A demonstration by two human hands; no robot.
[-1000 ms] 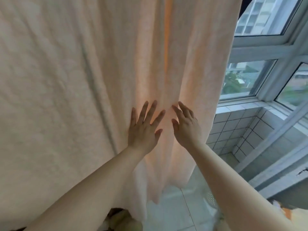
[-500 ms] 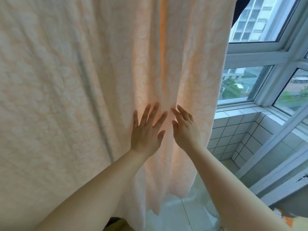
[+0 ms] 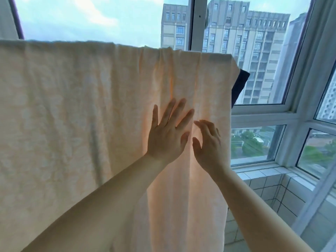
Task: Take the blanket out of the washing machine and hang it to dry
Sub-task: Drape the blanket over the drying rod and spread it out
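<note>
A pale peach blanket [image 3: 72, 115] with a faint pattern hangs draped over a line that it hides, its top fold running across the upper view. It falls in long folds past the bottom edge. My left hand [image 3: 167, 135] lies flat on the cloth with its fingers spread. Just to the right, my right hand [image 3: 209, 146] touches the same fold with curled, parted fingers. Neither hand grips the fabric.
A dark cloth [image 3: 239, 86] hangs behind the blanket's right edge. White-framed windows [image 3: 260, 110] fill the back and right, with tall buildings outside. A white tiled sill and low wall [image 3: 263, 180] run below them at the right.
The view has tilted up, so the blanket's top fold and the sky now show. Both hands have moved higher on the cloth, and the right hand's fingers have curled.
</note>
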